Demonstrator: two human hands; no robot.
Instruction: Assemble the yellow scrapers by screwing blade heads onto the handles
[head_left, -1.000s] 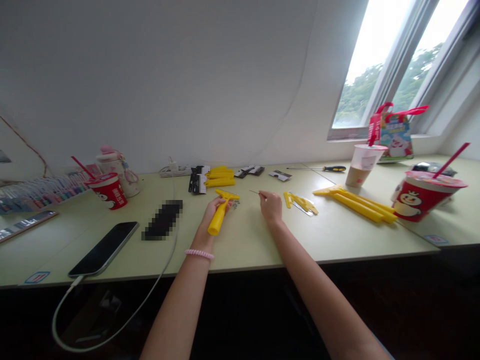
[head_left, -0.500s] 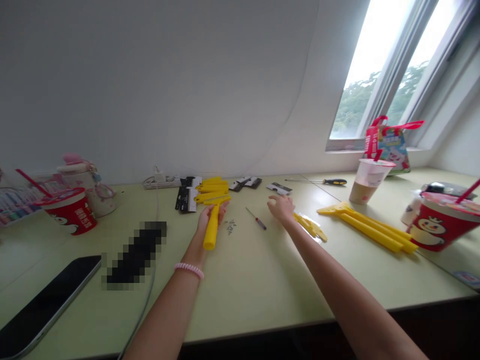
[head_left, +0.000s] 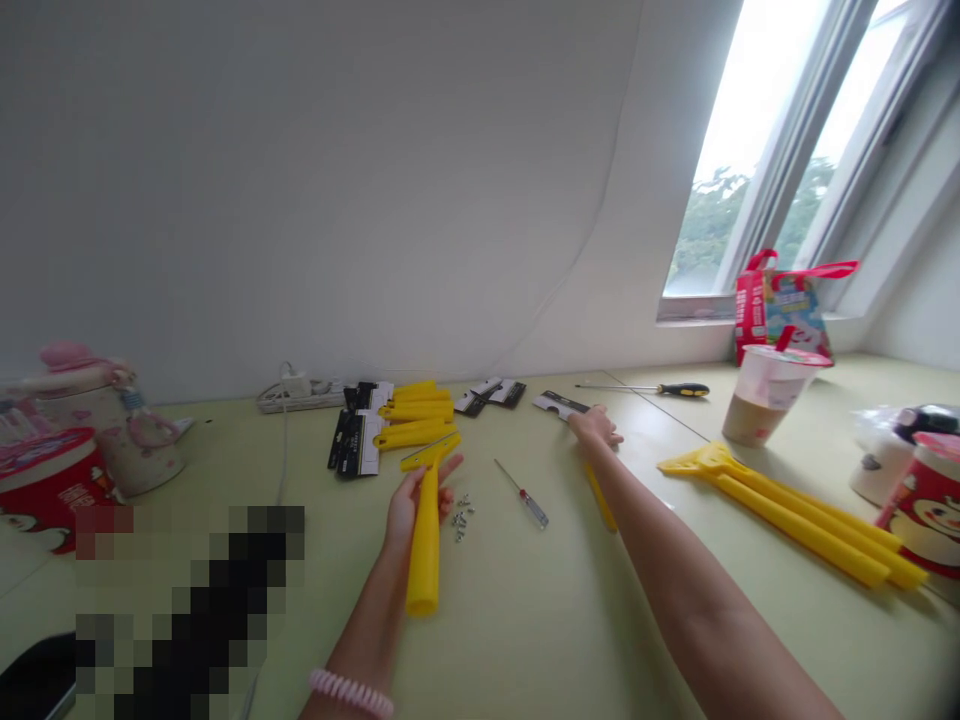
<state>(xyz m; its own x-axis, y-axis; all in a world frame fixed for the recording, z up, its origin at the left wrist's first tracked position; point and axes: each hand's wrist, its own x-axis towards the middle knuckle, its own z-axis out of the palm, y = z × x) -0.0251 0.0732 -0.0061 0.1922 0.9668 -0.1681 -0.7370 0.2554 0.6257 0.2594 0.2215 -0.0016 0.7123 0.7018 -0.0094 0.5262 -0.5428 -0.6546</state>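
In my left hand [head_left: 405,505] is a yellow scraper [head_left: 424,530], its handle toward me and a thin metal blade edge along its angled head. My fingers are wrapped behind the handle. To the right, my right hand [head_left: 596,428] reaches low over the table with bent fingers apart. A black-and-white card [head_left: 555,402] lies just beyond its knuckles. Part of a yellow plastic piece [head_left: 601,497] shows beside my right forearm, which hides the rest. Small metal screws [head_left: 460,520] lie scattered right of the scraper. A small screwdriver [head_left: 525,495] with a clear handle rests between my hands.
Yellow scrapers [head_left: 412,415] and black packets [head_left: 356,440] lie at the back. Longer yellow scrapers [head_left: 795,515], a drink cup [head_left: 769,395] and a larger screwdriver [head_left: 675,390] are on the right. A power strip [head_left: 300,397] sits by the wall; a red cup [head_left: 60,485] stands left.
My view has shifted. My right hand has moved right and lower, its forearm now covering most of the yellow pieces in clear plastic. My left hand still holds the scraper.
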